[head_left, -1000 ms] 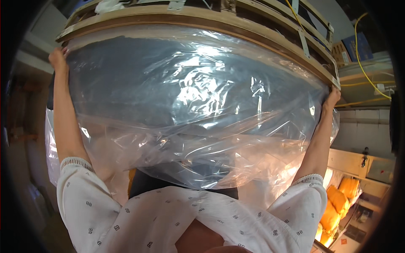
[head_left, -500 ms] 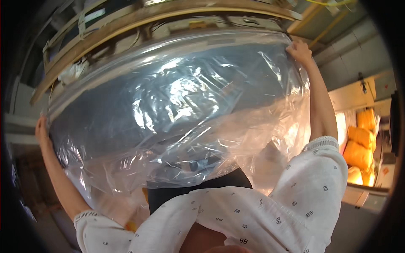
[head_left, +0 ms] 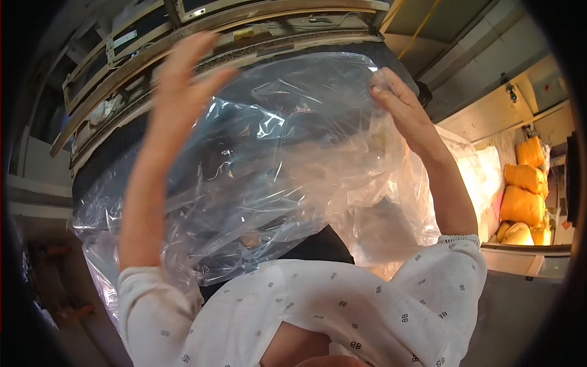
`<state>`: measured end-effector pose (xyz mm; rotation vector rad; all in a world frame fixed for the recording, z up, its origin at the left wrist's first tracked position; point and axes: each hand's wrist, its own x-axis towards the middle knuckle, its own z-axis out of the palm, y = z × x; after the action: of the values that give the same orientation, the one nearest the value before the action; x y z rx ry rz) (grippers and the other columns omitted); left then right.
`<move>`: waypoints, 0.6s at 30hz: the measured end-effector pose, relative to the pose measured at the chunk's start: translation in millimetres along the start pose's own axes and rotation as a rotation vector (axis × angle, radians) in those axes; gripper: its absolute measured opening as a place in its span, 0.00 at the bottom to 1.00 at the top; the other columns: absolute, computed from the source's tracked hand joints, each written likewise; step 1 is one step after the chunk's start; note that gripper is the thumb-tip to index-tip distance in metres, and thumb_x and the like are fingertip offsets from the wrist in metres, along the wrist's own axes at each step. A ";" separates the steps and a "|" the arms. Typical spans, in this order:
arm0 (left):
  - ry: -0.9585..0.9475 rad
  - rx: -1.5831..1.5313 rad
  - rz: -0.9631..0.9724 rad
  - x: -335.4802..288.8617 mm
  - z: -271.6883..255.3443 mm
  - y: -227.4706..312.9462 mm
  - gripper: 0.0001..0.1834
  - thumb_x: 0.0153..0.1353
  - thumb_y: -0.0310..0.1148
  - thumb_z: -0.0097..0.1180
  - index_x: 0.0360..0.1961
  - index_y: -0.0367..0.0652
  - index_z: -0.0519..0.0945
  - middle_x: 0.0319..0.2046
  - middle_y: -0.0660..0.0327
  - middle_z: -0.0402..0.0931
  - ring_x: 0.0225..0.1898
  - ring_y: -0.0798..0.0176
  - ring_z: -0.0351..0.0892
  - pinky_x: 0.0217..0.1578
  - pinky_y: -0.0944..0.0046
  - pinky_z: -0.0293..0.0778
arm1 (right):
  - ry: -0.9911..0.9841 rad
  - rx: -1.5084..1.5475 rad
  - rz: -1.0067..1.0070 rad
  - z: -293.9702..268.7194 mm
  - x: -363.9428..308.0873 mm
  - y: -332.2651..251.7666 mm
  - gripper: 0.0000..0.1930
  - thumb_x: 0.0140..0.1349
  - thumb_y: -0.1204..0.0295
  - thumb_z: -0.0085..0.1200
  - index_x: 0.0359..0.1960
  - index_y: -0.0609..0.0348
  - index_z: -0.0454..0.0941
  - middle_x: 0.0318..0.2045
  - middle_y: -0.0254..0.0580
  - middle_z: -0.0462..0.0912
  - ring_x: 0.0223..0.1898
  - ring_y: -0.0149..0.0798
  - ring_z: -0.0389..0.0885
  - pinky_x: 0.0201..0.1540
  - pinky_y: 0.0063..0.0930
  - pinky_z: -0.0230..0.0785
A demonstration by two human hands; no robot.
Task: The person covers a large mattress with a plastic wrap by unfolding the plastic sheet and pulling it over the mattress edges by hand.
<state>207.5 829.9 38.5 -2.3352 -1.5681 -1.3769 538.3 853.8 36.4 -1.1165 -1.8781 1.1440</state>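
A large sheet of clear plastic film [head_left: 269, 153], creased and shiny, spreads in front of me over a dark surface [head_left: 122, 150] and hangs down toward my waist. My right hand [head_left: 405, 110] pinches the far right corner of the film, fingers closed on it. Raised over the film's far left part, my left hand [head_left: 183, 82] is slightly smeared by motion. Its thumb and fingers stand apart, and nothing shows in it. The film's left part sags in loose folds below my left forearm.
A wooden rail and frame [head_left: 137, 67] run along the far side of the dark surface. At the right, several orange bundles [head_left: 523, 208] are stacked beside a bright light. A pale wooden board [head_left: 492, 113] lies at the right, behind my right arm.
My left hand has let go of the film's left edge and moved up and to the right. My right hand, still holding the film, has come inward and nearer. The film's far edge has pulled toward me.
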 end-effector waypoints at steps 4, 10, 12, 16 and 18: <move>-0.242 -0.714 -0.344 8.5 74.2 79.2 0.13 0.53 0.34 0.60 0.38 0.39 0.78 0.36 0.64 0.75 0.38 0.70 0.73 0.36 0.72 0.68 | -0.060 0.076 -0.125 -3.7 -11.6 -12.8 0.06 0.59 0.66 0.45 0.30 0.55 0.69 0.26 0.26 0.65 0.33 0.22 0.63 0.37 0.20 0.56; 0.015 -0.334 -0.224 -56.3 42.6 57.5 0.02 0.58 0.22 0.50 0.31 0.36 0.76 0.28 0.66 0.69 0.33 0.74 0.68 0.36 0.77 0.65 | 0.246 -1.167 -0.440 -58.4 -35.5 112.1 0.05 0.49 0.69 0.55 0.28 0.52 0.75 0.23 0.35 0.72 0.26 0.39 0.74 0.28 0.30 0.66; 0.048 -0.153 -0.244 -91.4 0.6 32.8 0.03 0.60 0.23 0.48 0.32 0.37 0.75 0.29 0.67 0.68 0.31 0.74 0.66 0.35 0.76 0.64 | 0.405 -1.090 -0.477 -51.6 -31.1 123.9 0.04 0.49 0.69 0.55 0.27 0.51 0.75 0.23 0.34 0.72 0.27 0.39 0.75 0.28 0.31 0.66; 0.204 0.395 -0.446 -158.6 -180.2 2.6 0.13 0.64 0.33 0.45 0.45 0.35 0.73 0.42 0.56 0.75 0.44 0.63 0.73 0.48 0.67 0.66 | 0.507 -0.917 -0.543 -11.1 -20.9 121.2 0.04 0.48 0.70 0.55 0.27 0.49 0.75 0.23 0.32 0.72 0.29 0.37 0.74 0.29 0.30 0.67; 0.307 0.505 -0.742 -207.2 -309.8 -66.1 0.17 0.64 0.38 0.44 0.48 0.37 0.73 0.44 0.53 0.74 0.46 0.59 0.73 0.49 0.67 0.65 | 0.525 -1.001 -0.459 -13.2 -29.9 128.2 0.04 0.47 0.70 0.55 0.27 0.49 0.76 0.25 0.31 0.74 0.33 0.38 0.74 0.31 0.31 0.68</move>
<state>-67.0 570.4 63.0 -1.2351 -2.4139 -1.1251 603.4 863.7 -78.4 -1.1931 -2.0935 -0.4049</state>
